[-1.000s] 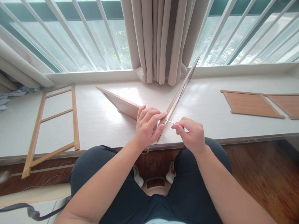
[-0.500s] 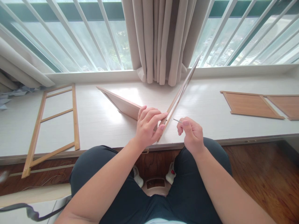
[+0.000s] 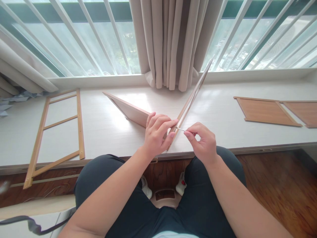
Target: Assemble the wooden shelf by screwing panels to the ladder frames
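Left hand (image 3: pixel 156 134) is clamped around the corner where two light wooden panels (image 3: pixel 192 96) stand on edge in a V on the white counter (image 3: pixel 109 132). Right hand (image 3: pixel 201 142) pinches a thin metal pin (image 3: pixel 180 129), its tip touching the right panel's edge just beside the left fingertips (image 3: pixel 173 123).

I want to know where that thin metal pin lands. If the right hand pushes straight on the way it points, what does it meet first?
Probably the upright wooden panel's edge, then the left hand bracing it; the right hand already has the pin about there.
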A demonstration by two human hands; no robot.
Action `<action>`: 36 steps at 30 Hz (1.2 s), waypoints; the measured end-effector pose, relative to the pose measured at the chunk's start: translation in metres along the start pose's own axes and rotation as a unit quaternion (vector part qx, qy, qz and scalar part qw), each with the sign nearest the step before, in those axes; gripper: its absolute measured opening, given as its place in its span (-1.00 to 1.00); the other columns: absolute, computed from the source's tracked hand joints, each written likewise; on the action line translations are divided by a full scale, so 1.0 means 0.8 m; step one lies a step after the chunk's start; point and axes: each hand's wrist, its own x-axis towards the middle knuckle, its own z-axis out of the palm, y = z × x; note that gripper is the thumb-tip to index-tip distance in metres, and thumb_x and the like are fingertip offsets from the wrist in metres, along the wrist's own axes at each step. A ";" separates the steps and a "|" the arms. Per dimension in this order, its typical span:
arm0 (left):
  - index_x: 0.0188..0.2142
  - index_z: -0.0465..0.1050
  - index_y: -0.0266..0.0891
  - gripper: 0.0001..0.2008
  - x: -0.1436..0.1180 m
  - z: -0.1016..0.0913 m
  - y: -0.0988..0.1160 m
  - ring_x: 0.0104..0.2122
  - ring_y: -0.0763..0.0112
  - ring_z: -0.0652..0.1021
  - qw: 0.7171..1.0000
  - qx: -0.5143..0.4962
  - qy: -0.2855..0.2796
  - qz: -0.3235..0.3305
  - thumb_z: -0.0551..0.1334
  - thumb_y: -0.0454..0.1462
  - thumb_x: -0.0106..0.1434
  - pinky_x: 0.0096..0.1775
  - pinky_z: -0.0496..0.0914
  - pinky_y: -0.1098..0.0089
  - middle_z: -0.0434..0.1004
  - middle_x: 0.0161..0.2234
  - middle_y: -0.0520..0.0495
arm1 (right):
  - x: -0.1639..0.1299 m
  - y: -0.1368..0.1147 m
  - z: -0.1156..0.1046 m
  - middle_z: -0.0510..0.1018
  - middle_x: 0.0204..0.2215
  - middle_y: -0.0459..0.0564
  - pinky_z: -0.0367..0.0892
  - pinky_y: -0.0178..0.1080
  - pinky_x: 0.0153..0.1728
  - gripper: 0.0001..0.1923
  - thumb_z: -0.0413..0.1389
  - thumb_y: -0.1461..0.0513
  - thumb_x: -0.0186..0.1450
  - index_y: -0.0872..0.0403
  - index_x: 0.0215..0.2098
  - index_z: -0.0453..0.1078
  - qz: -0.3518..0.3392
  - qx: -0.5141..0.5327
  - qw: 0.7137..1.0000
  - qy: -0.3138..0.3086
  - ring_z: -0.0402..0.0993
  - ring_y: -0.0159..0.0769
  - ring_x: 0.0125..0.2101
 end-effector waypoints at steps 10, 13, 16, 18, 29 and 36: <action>0.04 0.54 -0.16 -0.59 0.000 -0.001 0.002 0.03 0.29 0.52 1.000 0.006 -0.009 -0.008 0.00 -0.07 0.48 0.36 0.13 0.11 0.61 -0.13 -0.11 | 0.003 0.000 -0.007 0.44 -0.42 -0.08 0.29 -0.28 -0.39 -0.89 0.22 0.36 0.39 0.08 -0.28 0.44 -0.048 -0.046 0.998 -0.002 0.32 -0.40 -0.41; 0.04 0.54 -0.15 -0.55 0.001 -0.002 0.003 0.03 0.28 0.52 0.999 0.022 -0.021 -0.018 -0.04 -0.03 0.49 0.36 0.13 0.10 0.61 -0.12 -0.12 | 0.006 -0.002 -0.010 0.45 -0.42 -0.08 0.30 -0.27 -0.35 -0.88 0.25 0.38 0.37 0.08 -0.27 0.43 -0.075 -0.068 0.995 -0.009 0.33 -0.39 -0.39; 0.03 0.54 -0.15 -0.54 0.001 -0.002 0.003 0.02 0.28 0.53 0.999 0.026 -0.020 -0.016 -0.05 -0.04 0.50 0.36 0.14 0.11 0.62 -0.13 -0.11 | 0.009 -0.003 -0.011 0.46 -0.42 -0.08 0.31 -0.24 -0.31 -0.86 0.25 0.40 0.36 0.08 -0.27 0.42 -0.092 -0.076 0.993 -0.014 0.33 -0.37 -0.38; 0.04 0.54 -0.15 -0.56 0.001 -0.002 0.002 0.03 0.28 0.52 1.000 0.019 -0.016 -0.012 -0.03 -0.05 0.49 0.36 0.13 0.11 0.61 -0.13 -0.11 | 0.011 -0.004 -0.011 0.46 -0.44 -0.08 0.31 -0.24 -0.32 -0.86 0.25 0.40 0.36 0.08 -0.27 0.42 -0.096 -0.079 0.992 -0.016 0.31 -0.37 -0.39; 0.05 0.54 -0.14 -0.59 0.000 -0.001 0.001 0.03 0.28 0.51 1.000 0.008 -0.010 -0.014 0.00 -0.07 0.48 0.37 0.12 0.10 0.61 -0.12 -0.11 | 0.015 -0.001 -0.014 0.47 -0.45 -0.07 0.30 -0.23 -0.31 -0.90 0.23 0.34 0.40 0.06 -0.28 0.43 -0.092 -0.072 0.992 -0.035 0.33 -0.34 -0.39; 0.05 0.54 -0.14 -0.59 0.000 0.000 0.001 0.03 0.27 0.52 1.000 0.012 -0.005 -0.010 0.00 -0.06 0.48 0.36 0.13 0.10 0.61 -0.13 -0.11 | 0.013 0.000 -0.009 0.49 -0.50 -0.09 0.28 -0.27 -0.38 -0.83 0.22 0.23 0.43 0.06 -0.35 0.45 -0.030 -0.028 0.999 -0.036 0.33 -0.39 -0.47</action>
